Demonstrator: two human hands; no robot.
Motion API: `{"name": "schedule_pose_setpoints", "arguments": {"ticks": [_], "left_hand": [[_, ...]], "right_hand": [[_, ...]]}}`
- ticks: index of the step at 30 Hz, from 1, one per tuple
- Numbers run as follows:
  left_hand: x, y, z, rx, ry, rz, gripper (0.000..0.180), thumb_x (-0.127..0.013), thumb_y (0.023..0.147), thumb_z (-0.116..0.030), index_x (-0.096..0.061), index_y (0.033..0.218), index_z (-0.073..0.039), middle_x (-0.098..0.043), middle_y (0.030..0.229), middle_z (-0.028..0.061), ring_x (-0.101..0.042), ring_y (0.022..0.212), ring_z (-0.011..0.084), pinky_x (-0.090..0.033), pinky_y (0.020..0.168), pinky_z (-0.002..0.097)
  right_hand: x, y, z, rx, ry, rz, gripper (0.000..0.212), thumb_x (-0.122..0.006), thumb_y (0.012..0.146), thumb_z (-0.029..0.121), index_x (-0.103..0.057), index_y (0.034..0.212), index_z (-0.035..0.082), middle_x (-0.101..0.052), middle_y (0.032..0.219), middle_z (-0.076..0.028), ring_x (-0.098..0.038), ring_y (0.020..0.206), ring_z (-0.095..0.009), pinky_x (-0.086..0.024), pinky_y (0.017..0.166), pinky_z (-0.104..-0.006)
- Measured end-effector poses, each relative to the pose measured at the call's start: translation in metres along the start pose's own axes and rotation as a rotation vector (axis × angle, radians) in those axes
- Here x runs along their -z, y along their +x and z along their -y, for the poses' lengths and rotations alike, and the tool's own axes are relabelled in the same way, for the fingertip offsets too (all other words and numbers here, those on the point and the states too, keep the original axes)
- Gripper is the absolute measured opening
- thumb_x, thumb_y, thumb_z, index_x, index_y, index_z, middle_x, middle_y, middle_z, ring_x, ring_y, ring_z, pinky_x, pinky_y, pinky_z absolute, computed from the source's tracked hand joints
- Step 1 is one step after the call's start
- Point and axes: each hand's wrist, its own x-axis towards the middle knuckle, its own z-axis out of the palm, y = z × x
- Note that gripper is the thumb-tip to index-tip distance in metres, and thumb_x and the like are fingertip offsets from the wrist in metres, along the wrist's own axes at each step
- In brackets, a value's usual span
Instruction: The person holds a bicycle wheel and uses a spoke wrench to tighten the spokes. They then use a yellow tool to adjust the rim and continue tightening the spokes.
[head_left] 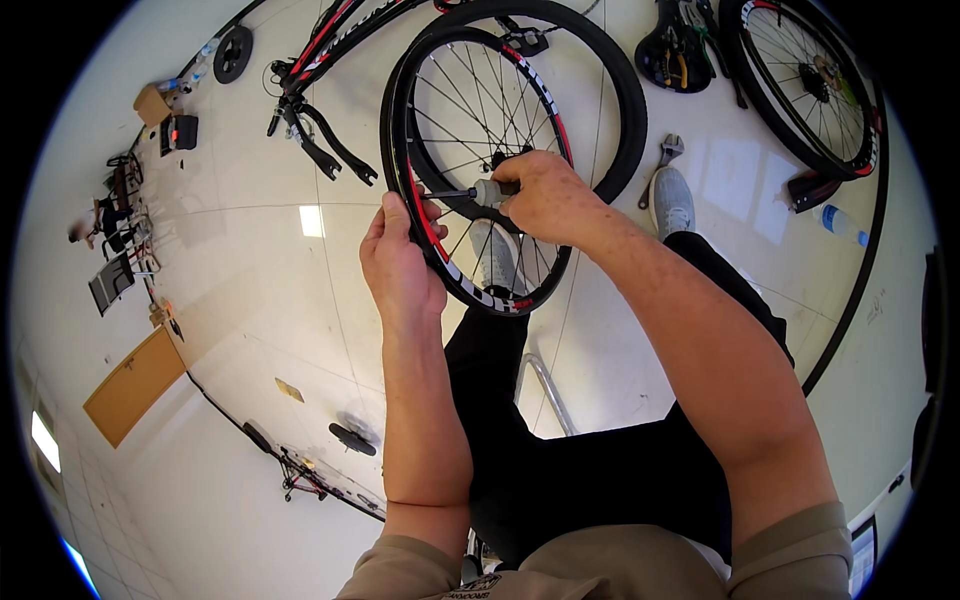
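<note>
My left hand [405, 262] is closed round the left side of a spoked bicycle wheel [561, 133], its thumb lying on the black outer edge. The wheel's rim is black with red and white markings, and it is tilted above my shoe. In my right hand [548, 198] is a screwdriver [487, 193] with a grey handle. The thin shaft points left across the spokes to the rim beside my left fingers; its tip is hidden there. Behind the wheel, a loose black tyre [632, 110] lies on the floor.
A black and red bicycle frame [318, 62] with its fork lies beyond the wheel at the far left. To the right are an adjustable wrench [670, 152], a black saddle [672, 55], another wheel [800, 85] and a plastic bottle [838, 222]. A person sits far left.
</note>
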Motion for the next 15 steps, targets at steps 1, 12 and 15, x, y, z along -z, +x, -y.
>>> {"name": "schedule_pose_setpoints", "arguments": {"ticks": [1,12,15], "left_hand": [[-0.0006,0.0000,-0.0004,0.008,0.000,0.007,0.035,-0.049,0.106,-0.033,-0.061,0.106,0.000,-0.062,0.081,0.0062,-0.055,0.070,0.0151,-0.049,0.071,0.0323],[0.0028,0.0039,-0.0013,0.140,-0.154,0.045,0.035,-0.052,0.104,-0.037,-0.060,0.099,-0.004,-0.061,0.080,0.0074,-0.055,0.072,0.0175,-0.050,0.073,0.0364],[0.0045,0.0048,-0.0002,0.163,-0.221,0.039,0.035,-0.055,0.103,-0.036,-0.060,0.099,-0.001,-0.064,0.079,0.0096,-0.058,0.068,0.0179,-0.051,0.067,0.0356]], "right_hand": [[0.0010,-0.0013,0.0010,0.003,-0.016,0.009,0.036,-0.058,0.079,0.001,-0.073,0.111,0.007,-0.070,0.108,-0.019,-0.066,0.103,-0.034,-0.052,0.090,-0.0394],[0.0013,-0.0011,-0.0028,0.012,0.012,0.005,0.034,-0.061,0.078,0.002,-0.072,0.110,0.004,-0.070,0.104,-0.020,-0.067,0.098,-0.034,-0.052,0.086,-0.0399],[0.0027,-0.0021,0.0013,-0.032,0.093,0.040,0.033,-0.063,0.079,0.004,-0.072,0.111,0.004,-0.070,0.104,-0.020,-0.067,0.097,-0.034,-0.052,0.086,-0.0395]]}}
